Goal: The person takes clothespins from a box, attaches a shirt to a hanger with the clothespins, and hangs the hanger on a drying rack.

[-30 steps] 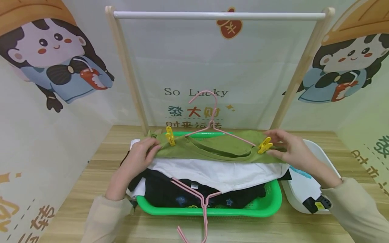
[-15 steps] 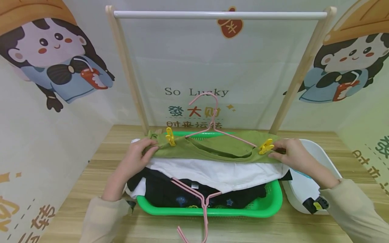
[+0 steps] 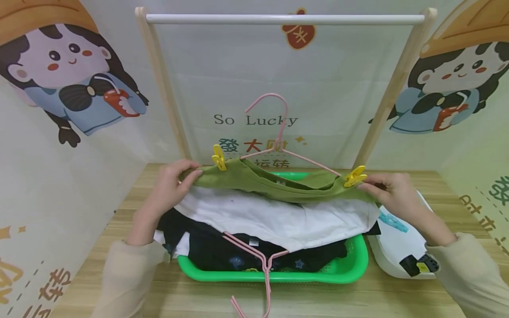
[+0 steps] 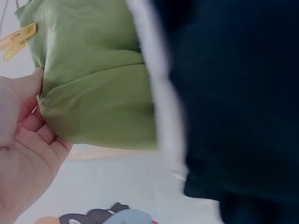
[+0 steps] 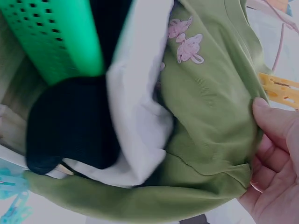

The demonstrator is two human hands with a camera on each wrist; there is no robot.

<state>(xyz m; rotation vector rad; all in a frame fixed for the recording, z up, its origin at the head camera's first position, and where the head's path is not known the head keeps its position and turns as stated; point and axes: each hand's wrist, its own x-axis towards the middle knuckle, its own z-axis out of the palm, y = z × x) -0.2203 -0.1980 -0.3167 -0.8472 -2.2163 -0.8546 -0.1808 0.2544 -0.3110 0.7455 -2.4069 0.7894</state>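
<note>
A green shirt (image 3: pixel 286 189) on a pink wire hanger (image 3: pixel 279 145) is lifted over the laundry, hook upward. My left hand (image 3: pixel 169 187) pinches its left shoulder between thumb and fingers, while my right hand (image 3: pixel 397 192) pinches the right shoulder. One yellow clothespin (image 3: pixel 218 158) clips the cloth near the left hand; another yellow clothespin (image 3: pixel 355 177) sits right by the right fingertips. Pink flower decorations (image 5: pixel 189 49) show on the shirt's front in the right wrist view. Below lie a white garment (image 3: pixel 254 216) and a black garment (image 3: pixel 210 254) in a green basket (image 3: pixel 274 277).
A clothes rack with a white bar (image 3: pixel 278 19) and wooden posts stands behind the basket. Another pink hanger (image 3: pixel 267 265) hangs over the basket's front rim. To the right, a white tub (image 3: pixel 385 263) holds light-blue clothespins (image 3: pixel 393 222), partly covered by the right arm.
Both hands have raised the green shirt and its hanger up off the pile, the left side higher. The right hand has shifted its grip slightly outward from the clothespin.
</note>
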